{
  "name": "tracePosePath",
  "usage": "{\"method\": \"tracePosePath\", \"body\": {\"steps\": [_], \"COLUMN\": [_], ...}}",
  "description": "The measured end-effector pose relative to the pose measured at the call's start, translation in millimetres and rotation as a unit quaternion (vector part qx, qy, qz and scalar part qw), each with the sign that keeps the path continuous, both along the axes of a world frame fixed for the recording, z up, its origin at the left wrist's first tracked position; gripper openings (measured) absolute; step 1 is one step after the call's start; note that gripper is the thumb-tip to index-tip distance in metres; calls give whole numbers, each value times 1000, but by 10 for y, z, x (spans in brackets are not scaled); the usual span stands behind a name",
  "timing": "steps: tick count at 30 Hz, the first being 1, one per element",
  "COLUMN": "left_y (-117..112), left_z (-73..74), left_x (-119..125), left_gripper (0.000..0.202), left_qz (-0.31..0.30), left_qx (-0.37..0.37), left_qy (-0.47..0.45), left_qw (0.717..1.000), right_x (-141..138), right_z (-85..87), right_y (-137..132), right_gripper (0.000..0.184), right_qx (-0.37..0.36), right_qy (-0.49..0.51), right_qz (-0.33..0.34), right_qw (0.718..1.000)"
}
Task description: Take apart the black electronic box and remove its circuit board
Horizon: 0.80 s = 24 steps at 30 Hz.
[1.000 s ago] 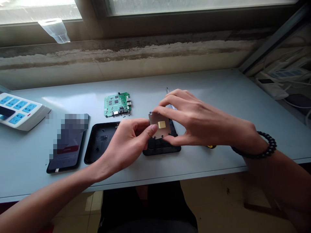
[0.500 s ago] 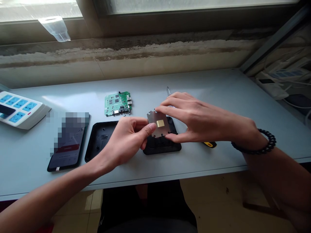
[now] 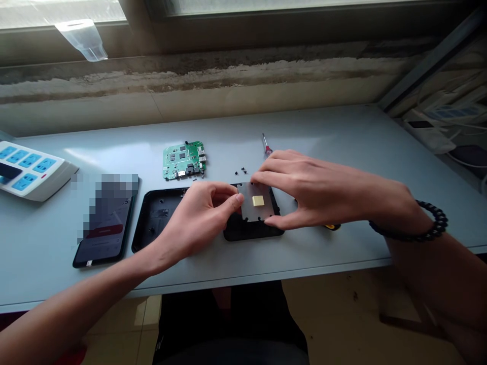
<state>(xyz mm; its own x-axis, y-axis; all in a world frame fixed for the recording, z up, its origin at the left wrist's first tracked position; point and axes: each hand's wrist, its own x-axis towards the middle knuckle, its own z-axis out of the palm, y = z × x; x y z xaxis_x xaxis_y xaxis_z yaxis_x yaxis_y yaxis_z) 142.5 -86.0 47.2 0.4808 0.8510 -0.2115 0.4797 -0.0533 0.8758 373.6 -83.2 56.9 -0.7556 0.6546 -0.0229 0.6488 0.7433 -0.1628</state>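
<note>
- left hand (image 3: 198,218): palm turned in, fingers curled, thumb pressed to the left edge of the metal shield plate (image 3: 247,210); gripping it from that side.
- right hand (image 3: 315,195): reaching across from the right, closed to a pinch, fingers on the plate's top edge, thumb on its lower edge; black bead bracelet (image 3: 426,224) on the wrist.
- plate: held between both hands, lying low over a black plastic case half (image 3: 243,233); gold-coloured pad (image 3: 257,201) near its middle.
- second black case half (image 3: 150,238): just left of the first, partly under the left hand.
- near the right hand: yellow-and-black tool handle (image 3: 332,226), mostly hidden.
- on the pale blue table (image 3: 315,142): small black screws (image 3: 241,172), green circuit board (image 3: 184,160), small screwdriver (image 3: 267,148), blurred phone (image 3: 104,238), white power strip (image 3: 32,170) with blue sockets.
- beyond: stained concrete sill (image 3: 198,76), window above; more power strips (image 3: 429,133) and cables at far right.
</note>
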Motion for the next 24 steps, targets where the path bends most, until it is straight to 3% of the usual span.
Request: {"method": "tracePosePath", "body": {"steps": [9,24], "left_y": [9,1], "left_z": [-13,-38], "left_x": [13,12], "left_gripper": [26,37], "left_qz": [-21,-37], "left_qx": [-8,47], "left_qy": [70,120], "left_qw": [997,991], "right_x": [-39,-85], "right_z": [-9,-15], "right_y": [-15,-33], "right_gripper": [45,43], "right_qx": [-64,-47], "right_qy": [-50,-100], "right_qz": [1,4], "right_qw": [997,994]}}
